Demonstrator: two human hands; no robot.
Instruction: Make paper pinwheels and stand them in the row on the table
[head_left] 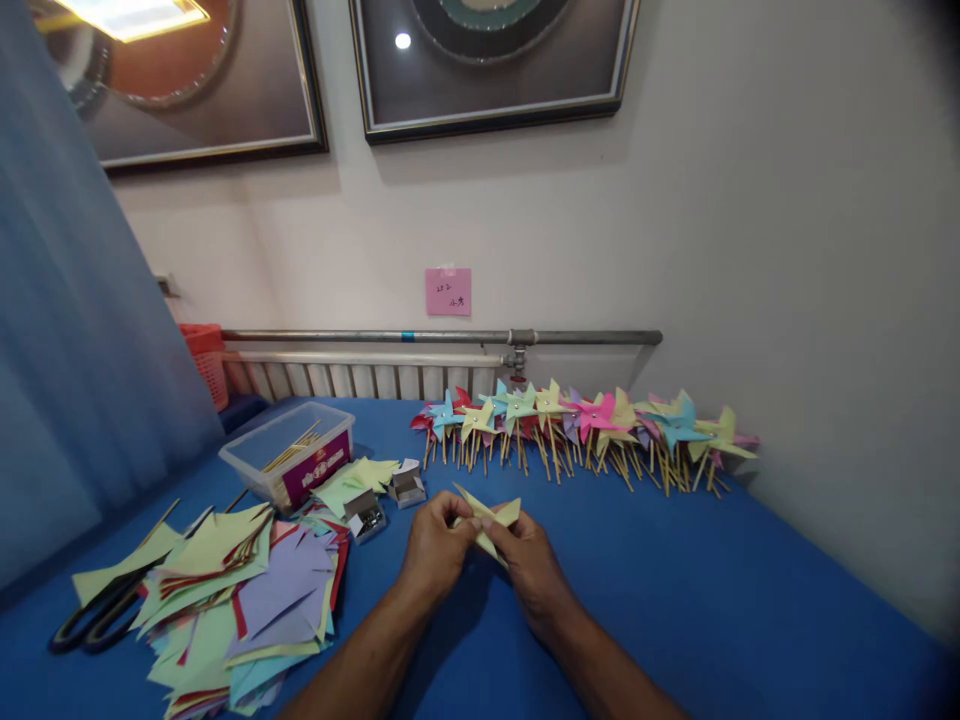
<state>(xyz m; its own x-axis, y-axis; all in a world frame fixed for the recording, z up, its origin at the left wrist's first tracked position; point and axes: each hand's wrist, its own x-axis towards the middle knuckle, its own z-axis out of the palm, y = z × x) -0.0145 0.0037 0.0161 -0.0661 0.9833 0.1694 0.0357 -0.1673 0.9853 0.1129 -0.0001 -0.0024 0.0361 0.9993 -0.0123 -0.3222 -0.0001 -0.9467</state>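
Observation:
Between my two hands is a pale yellow paper pinwheel [510, 513], partly folded, with pointed corners sticking out above and below my fingers. My left hand [441, 545] pinches its left side between thumb and fingers. From the other side my right hand [529, 560] grips it, thumb pressed near the centre. My fingers cover the middle of the paper, so I cannot tell whether a pin is in it. Just left of my hands sit a small open box of metal pins [365, 516] and a second small box [407, 484].
Finished pinwheels on sticks [592, 415] lie in a long row by the wall. On the left are stacked coloured paper squares [285, 585], black-handled scissors [105, 615] and a clear plastic tub [255, 468] holding sticks. A blue curtain [90, 300] hangs at the left edge.

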